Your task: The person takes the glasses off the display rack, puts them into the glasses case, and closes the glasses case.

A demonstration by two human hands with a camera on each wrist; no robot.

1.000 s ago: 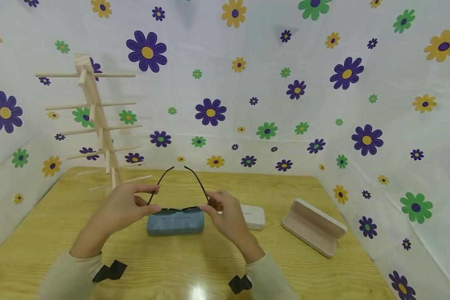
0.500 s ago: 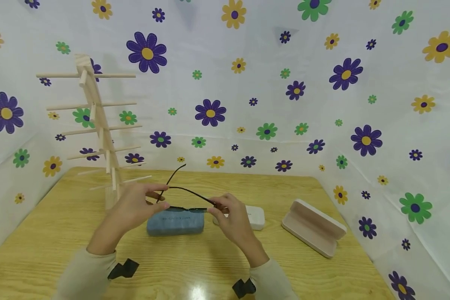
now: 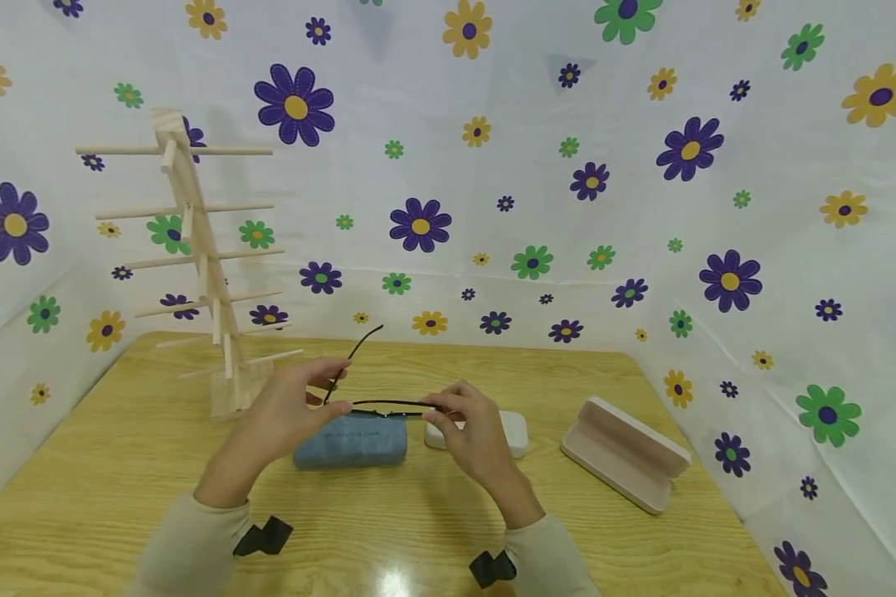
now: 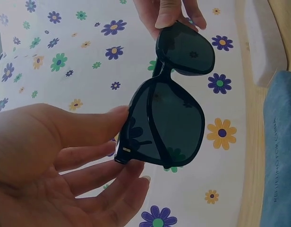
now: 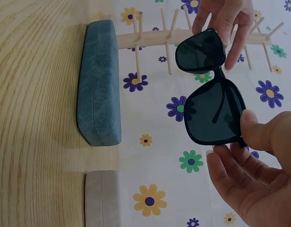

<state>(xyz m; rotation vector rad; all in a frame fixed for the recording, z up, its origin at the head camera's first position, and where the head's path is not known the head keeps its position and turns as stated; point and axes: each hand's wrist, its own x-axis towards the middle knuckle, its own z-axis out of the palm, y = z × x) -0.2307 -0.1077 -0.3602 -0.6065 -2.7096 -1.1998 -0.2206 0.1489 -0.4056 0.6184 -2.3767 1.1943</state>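
A pair of black sunglasses with dark lenses is held up over the table between both hands. My left hand pinches the left end of the frame by the hinge, thumb on one side and fingers on the other. At the opposite end, my right hand grips the frame near its hinge. The left temple stands out away from me, while the right one lies folded in along the lenses. In the head view, a blue glasses case sits just below the sunglasses, closed.
A white case lies behind my right hand, partly covered by it. Farther right, another case stands with its lid up, pinkish inside. A wooden rack with pegs rises at the back left. Flowered cloth surrounds the wooden table.
The right temple has swung inward from sticking out to lying along the lenses. Both hands have shifted a little to the right with the sunglasses.
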